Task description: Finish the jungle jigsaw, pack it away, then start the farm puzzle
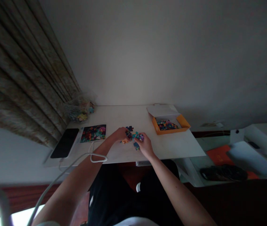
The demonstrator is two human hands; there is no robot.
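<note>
Several colourful jigsaw pieces (130, 128) lie joined or close together in the middle of the white table (124, 113). From the left, my left hand (120, 134) reaches in with its fingers curled over the pieces at that side. My right hand (146, 144) is closed, thumb and fingers pinching teal and purple jigsaw pieces (137, 136) opposite it. A blue piece (136, 146) lies just below my right fingertips, and an orange one (125, 142) sits beneath the left fingers. The fingertips partly cover the pieces, so their exact joins are hidden.
An open orange box (171, 131) with loose jigsaw pieces stands at the right. On the left lie a colourful picture card (93, 133) and a dark tablet or phone (65, 143). A white cable (86, 154) passes above my left forearm. A clear bag (78, 111) sits by the curtain.
</note>
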